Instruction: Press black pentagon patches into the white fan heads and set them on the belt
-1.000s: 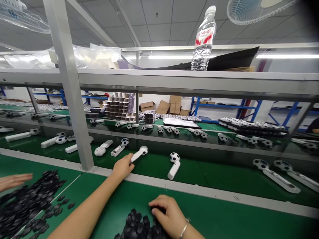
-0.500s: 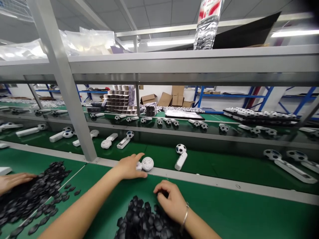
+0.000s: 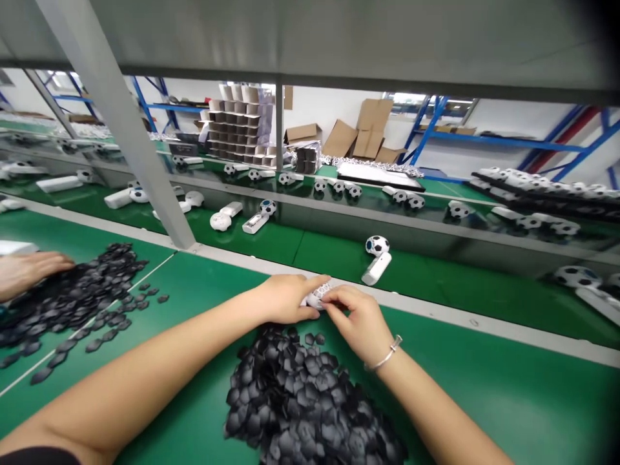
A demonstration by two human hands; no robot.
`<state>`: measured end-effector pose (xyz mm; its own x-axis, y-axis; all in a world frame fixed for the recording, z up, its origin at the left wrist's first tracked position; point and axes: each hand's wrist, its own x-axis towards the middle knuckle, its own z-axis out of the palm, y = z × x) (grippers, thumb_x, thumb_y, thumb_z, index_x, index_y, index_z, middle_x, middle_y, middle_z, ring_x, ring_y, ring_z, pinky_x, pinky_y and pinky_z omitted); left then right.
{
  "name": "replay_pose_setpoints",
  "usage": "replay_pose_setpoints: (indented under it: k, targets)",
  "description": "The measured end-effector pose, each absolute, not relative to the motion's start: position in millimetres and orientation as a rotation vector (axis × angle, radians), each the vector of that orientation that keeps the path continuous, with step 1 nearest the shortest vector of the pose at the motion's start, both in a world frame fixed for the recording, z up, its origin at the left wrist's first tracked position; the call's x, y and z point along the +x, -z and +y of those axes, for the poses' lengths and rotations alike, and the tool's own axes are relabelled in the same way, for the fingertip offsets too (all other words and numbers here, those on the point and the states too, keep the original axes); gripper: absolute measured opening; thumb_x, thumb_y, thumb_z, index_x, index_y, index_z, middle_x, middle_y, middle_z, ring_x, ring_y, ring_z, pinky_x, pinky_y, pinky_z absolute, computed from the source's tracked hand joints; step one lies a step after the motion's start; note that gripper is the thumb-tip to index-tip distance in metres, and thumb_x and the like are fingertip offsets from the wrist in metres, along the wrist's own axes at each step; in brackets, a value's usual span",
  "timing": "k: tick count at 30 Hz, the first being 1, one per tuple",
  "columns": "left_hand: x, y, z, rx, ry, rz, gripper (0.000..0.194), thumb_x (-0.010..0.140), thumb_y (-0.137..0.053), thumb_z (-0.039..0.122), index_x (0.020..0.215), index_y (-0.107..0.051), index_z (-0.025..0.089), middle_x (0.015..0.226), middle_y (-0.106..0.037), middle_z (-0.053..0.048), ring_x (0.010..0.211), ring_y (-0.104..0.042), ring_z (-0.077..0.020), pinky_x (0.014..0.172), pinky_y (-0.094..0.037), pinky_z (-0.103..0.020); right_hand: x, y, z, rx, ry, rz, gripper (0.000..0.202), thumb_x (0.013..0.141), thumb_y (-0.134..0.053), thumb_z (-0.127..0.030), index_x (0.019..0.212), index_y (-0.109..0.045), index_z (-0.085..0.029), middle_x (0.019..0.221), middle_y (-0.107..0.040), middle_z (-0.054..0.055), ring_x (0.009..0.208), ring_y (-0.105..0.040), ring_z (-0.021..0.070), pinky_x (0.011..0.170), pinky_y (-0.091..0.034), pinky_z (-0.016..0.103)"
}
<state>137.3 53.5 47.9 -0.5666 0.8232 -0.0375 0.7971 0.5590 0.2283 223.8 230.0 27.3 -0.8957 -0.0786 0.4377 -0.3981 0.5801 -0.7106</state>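
Observation:
My left hand (image 3: pixel 289 298) is closed around a white ball-headed handheld device (image 3: pixel 320 292), just above the near edge of the belt. The ball part has an openwork pattern of lines; fingers cover most of the handle. With thumb and fingertips pinched together, my right hand (image 3: pixel 359 318) touches the right side of the ball. Whatever lies between those fingertips is hidden. Below both hands spreads a heap of small black five- or six-sided pieces (image 3: pixel 310 400) on the green tabletop (image 3: pixel 194 381).
Beyond a metal edge strip, a green belt (image 3: pixel 320 252) carries white devices with black-and-white football heads (image 3: pixel 378 247). A slanted metal post (image 3: pixel 121 123) stands at left. Another person's hand (image 3: pixel 33 271) rests by a second black heap (image 3: pixel 82 290). A shelf (image 3: pixel 310 39) hangs overhead.
My left hand has drawn the white device from the belt's edge toward me and to the right. My right hand has risen from the black heap to the ball. The view has tilted downward.

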Motion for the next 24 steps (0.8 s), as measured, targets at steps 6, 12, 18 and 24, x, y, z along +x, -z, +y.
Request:
replay_pose_setpoints:
  k: [6, 12, 18, 24]
  targets:
    - [136, -48, 54, 1.408, -0.295, 2.6, 0.074, 0.085, -0.049, 0.062, 0.147, -0.026, 0.028, 0.12, -0.061, -0.009, 0.101, -0.061, -0.0272, 0.08, -0.043, -0.032, 222, -14, 226, 0.491, -1.064, -2.438, 0.017, 0.088, -0.055, -0.015, 0.09, -0.071, -0.021, 0.087, -0.065, 0.006, 0.082, -0.061, 0.0192, 0.074, -0.052, 0.033]
    - [127, -46, 53, 1.437, -0.376, 2.553, 0.063, 0.088, -0.046, 0.061, 0.142, -0.035, 0.031, 0.123, -0.057, -0.008, 0.104, -0.06, -0.0262, 0.081, -0.043, -0.031, 221, -16, 234, 0.184, -1.315, -2.537, 0.016, 0.084, -0.057, -0.016, 0.097, -0.067, -0.018, 0.082, -0.067, 0.004, 0.07, -0.061, 0.0163, 0.067, -0.051, 0.029]
    - [120, -42, 54, 1.569, -0.487, 2.521, 0.055, 0.087, -0.053, 0.054, 0.137, -0.042, 0.032, 0.13, -0.055, -0.003, 0.115, -0.054, -0.0244, 0.092, -0.041, -0.032, 232, -28, 246, 0.601, -1.242, -2.879, 0.016, 0.078, -0.061, -0.012, 0.084, -0.073, -0.022, 0.084, -0.067, 0.002, 0.075, -0.062, 0.0165, 0.069, -0.05, 0.029]
    - [113, -45, 52, 1.635, -0.587, 2.429, 0.056, 0.083, -0.059, 0.05, 0.134, -0.047, 0.031, 0.128, -0.058, -0.003, 0.114, -0.055, -0.0238, 0.094, -0.04, -0.032, 242, -24, 222, 0.703, -0.802, -3.01, 0.015, 0.08, -0.06, -0.01, 0.086, -0.071, -0.019, 0.087, -0.065, 0.006, 0.084, -0.061, 0.0213, 0.076, -0.049, 0.032]
